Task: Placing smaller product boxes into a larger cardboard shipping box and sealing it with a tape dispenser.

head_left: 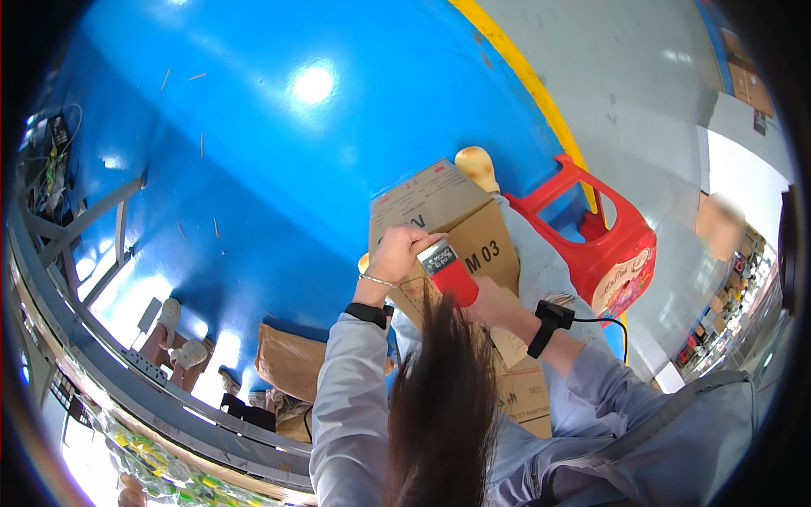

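A brown cardboard box with dark print stands between my legs. Over its top, my right hand grips a red tape dispenser, whose toothed metal end points to the box's far side. My left hand rests at the box's left edge, fingers bent and pinched close to that metal end. What lies between those fingertips is too small to make out. Dark hair hangs across the lower middle and hides part of the nearer cardboard.
To the right stands a red plastic stool. Beige shoe tips poke out past the box. At left is a grey metal frame with a long curved bench edge; a brown paper bag sits beside it. A yellow line crosses the floor.
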A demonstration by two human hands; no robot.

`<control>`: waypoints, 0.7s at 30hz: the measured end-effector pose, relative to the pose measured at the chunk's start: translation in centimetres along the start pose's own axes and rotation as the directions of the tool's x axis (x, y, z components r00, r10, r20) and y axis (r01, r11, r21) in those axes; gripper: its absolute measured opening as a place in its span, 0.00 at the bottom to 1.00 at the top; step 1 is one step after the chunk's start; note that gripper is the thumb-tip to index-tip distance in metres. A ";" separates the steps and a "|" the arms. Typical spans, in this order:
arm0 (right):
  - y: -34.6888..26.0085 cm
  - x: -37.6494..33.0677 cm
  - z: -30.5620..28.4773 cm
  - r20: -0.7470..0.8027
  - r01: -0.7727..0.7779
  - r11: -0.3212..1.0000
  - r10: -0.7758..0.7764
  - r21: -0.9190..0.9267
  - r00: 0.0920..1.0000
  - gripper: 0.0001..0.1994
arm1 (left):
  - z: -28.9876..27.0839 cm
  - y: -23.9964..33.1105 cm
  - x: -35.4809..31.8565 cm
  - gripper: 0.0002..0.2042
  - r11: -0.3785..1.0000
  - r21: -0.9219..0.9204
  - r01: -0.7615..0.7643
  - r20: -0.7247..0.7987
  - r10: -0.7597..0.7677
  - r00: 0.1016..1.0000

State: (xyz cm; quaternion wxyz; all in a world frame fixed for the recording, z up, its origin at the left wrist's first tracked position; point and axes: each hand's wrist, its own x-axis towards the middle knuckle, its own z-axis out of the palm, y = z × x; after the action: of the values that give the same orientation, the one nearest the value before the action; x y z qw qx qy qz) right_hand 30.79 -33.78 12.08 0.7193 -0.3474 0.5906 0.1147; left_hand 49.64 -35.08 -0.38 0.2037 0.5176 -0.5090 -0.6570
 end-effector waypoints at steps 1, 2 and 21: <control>0.6 0.1 0.4 -0.073 0.038 0.999 -0.040 -0.018 0.997 0.21 | 0.0 0.3 0.1 0.16 1.000 -0.003 0.008 0.000 -0.008 1.000; 1.3 0.3 0.7 -0.144 0.075 0.996 -0.080 -0.039 0.986 0.20 | 0.1 0.5 0.4 0.16 1.000 -0.004 0.008 0.005 -0.008 1.000; 5.6 1.0 1.2 -0.153 0.065 0.934 -0.011 0.350 0.988 0.17 | -6.6 0.3 6.5 0.23 0.949 0.312 -0.051 0.028 0.045 0.999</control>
State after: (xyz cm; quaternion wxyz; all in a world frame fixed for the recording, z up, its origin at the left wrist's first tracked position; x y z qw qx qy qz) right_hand 28.77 -29.12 9.18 0.7262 -0.2310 0.6466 -0.0336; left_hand 52.97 -43.39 -2.78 0.1297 0.5238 -0.6211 -0.5683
